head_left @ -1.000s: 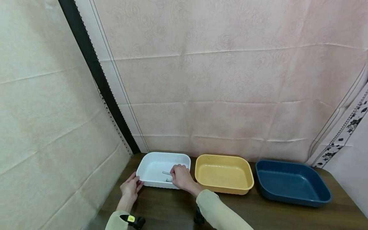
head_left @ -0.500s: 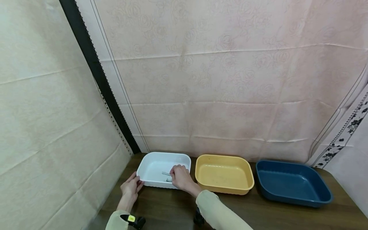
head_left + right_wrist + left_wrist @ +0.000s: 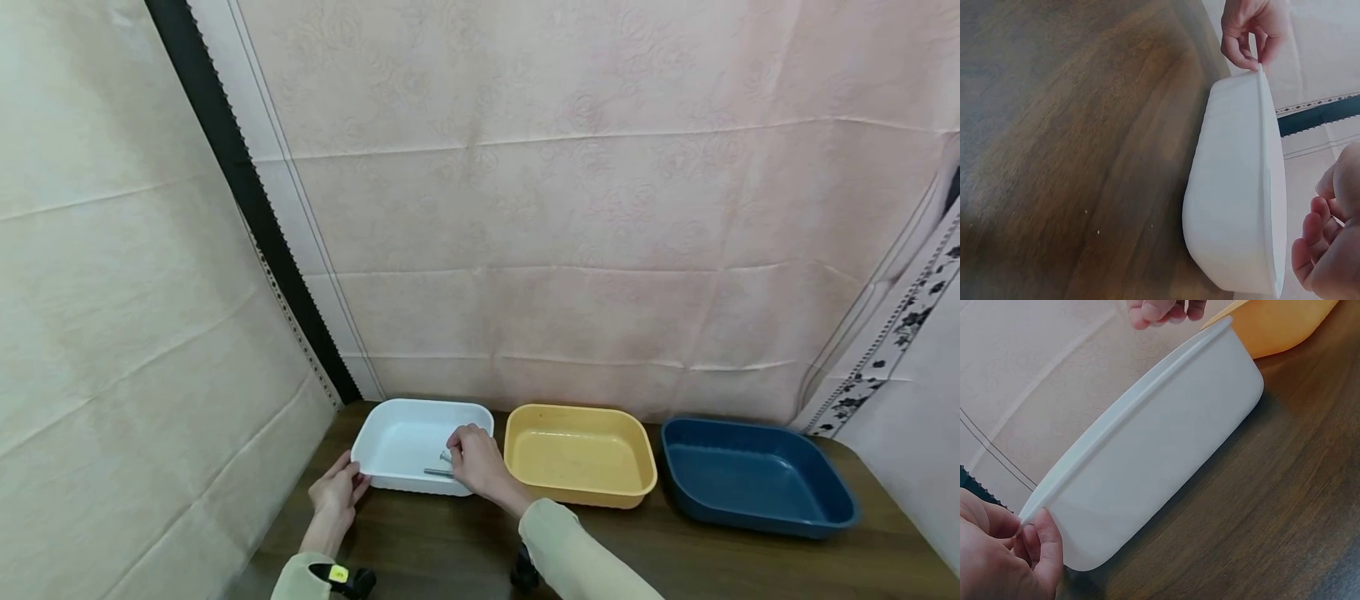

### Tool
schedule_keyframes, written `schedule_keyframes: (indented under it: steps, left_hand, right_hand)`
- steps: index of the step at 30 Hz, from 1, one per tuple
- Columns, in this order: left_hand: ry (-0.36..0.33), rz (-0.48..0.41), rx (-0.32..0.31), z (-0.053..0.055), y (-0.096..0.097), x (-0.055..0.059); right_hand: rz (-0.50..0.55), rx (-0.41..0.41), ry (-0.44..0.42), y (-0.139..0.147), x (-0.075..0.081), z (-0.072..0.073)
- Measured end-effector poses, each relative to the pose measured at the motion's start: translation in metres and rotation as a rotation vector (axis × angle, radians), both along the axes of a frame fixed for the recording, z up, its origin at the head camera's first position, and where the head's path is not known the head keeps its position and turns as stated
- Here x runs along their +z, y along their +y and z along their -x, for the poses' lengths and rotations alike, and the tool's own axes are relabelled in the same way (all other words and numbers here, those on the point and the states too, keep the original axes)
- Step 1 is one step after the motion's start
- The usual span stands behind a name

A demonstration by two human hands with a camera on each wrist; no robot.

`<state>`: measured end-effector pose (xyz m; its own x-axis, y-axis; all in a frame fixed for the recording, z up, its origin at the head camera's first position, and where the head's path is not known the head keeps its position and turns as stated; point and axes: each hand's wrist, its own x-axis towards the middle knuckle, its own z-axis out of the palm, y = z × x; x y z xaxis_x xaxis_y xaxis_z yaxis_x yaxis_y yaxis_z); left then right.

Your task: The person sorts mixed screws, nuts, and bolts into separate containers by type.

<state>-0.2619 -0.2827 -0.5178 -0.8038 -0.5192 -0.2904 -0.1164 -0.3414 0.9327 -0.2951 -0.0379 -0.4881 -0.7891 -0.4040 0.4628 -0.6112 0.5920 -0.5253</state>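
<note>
My left hand (image 3: pixel 335 493) pinches the rim of the white tray (image 3: pixel 405 482) at its near left corner. In the left wrist view the thumb (image 3: pixel 1047 540) presses the outer wall just under the rim. Over the tray's right half hovers my right hand (image 3: pixel 480 462), fingers curled in. Below it a thin metal rod (image 3: pixel 437 473) lies along the near side, and a small silvery screw-like piece (image 3: pixel 445 456) shows by the fingertips. In the right wrist view the curled fingers (image 3: pixel 1313 231) stand just beyond the tray's rim; I cannot tell whether they hold anything.
A yellow tray (image 3: pixel 581 493) stands right of the white one, and a blue tray (image 3: pixel 772 521) stands farther right. All rest on the dark wooden table (image 3: pixel 435 542). A pale cloth wall (image 3: pixel 600 250) rises right behind them, and another cloth (image 3: pixel 150 375) hangs at the left.
The right hand has shifted slightly within the white tray. The metal pieces beneath it lie differently: the upper one shows nearer the fingers, the lower one shows longer. The left hand keeps its grip.
</note>
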Motion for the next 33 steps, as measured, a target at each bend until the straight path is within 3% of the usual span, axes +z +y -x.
schedule_keyframes:
  steps: [13, 23, 28, 33]
  left_hand:
    - [-0.009, -0.015, 0.005, 0.000, -0.001, -0.002]
    - [-0.028, 0.009, 0.001, 0.000, -0.001, -0.001]
    - [-0.029, 0.013, 0.017, 0.000, 0.001, -0.001]
    - [-0.027, 0.014, 0.014, 0.000, 0.001, 0.000]
  right_hand:
    - [0.128, 0.006, -0.066, 0.026, 0.001, -0.010]
    - [0.224, 0.035, -0.095, 0.040, 0.016, -0.030]
    - [0.276, 0.038, -0.138, 0.050, 0.016, -0.041]
    - [0.320, 0.055, -0.127, 0.059, 0.014, -0.051]
